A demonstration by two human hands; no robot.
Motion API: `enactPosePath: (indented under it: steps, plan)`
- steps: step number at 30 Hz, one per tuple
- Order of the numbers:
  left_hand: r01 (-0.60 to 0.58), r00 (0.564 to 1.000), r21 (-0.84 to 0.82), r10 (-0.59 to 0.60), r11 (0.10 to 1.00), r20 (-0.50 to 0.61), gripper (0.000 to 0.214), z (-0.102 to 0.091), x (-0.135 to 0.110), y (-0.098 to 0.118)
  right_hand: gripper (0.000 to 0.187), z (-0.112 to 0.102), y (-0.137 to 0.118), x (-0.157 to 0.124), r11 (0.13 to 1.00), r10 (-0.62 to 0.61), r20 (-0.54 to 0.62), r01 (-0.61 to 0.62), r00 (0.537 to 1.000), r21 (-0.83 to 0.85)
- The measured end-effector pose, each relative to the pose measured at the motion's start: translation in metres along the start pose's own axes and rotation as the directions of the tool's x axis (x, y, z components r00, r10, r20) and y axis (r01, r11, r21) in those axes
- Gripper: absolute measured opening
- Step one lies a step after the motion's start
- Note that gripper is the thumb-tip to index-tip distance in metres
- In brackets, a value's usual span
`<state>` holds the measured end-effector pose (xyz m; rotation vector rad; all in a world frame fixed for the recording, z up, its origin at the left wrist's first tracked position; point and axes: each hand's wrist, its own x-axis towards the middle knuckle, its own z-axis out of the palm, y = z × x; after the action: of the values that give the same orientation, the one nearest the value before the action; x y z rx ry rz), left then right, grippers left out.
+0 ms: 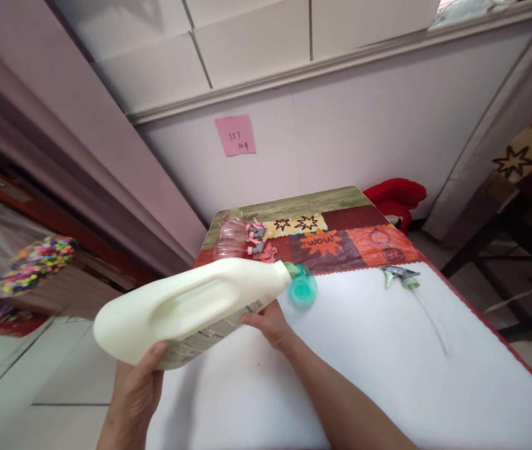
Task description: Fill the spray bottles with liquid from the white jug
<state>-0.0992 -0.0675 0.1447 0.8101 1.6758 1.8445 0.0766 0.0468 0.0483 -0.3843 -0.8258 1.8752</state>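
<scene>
I hold a large white jug (pixel 185 306) with a moulded handle, tipped nearly flat so its open mouth points right. My left hand (pixel 137 390) grips its base from below, fingers wrapped round it. My right hand (pixel 268 322) is closed under the jug near its neck, supporting it. The jug's mouth sits right over the opening of a small teal bottle (pixel 303 289) standing on the white sheet (pixel 387 362) that covers the table. A grey-green spray trigger head (pixel 402 275) with a long dip tube lies on the sheet to the right, apart from both hands.
Two clear spray bottles (pixel 234 236) with pink-grey triggers lie at the table's far left on a patterned cloth (pixel 341 240). A pink note (pixel 235 134) is stuck to the wall. A red object (pixel 397 195) lies behind the table. Dark furniture stands at right.
</scene>
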Motion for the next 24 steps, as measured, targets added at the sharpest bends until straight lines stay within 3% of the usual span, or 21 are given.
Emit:
enactPosePath:
  steps: [18, 24]
  plan:
    - [0.007, 1.0, 0.005, -0.007, 1.0, -0.004, 0.078, 0.0007, -0.0005, -0.0012, 0.076, -0.0006, -0.0015, -0.0001, 1.0, 0.01, -0.006, -0.01, 1.0, -0.016]
    - [-0.005, 1.0, 0.034, 0.005, 0.999, 0.003, 0.071, 0.004, -0.0028, 0.0033, 0.077, -0.0026, 0.0015, 0.0002, 0.999, 0.014, -0.01, -0.014, 1.0, -0.034]
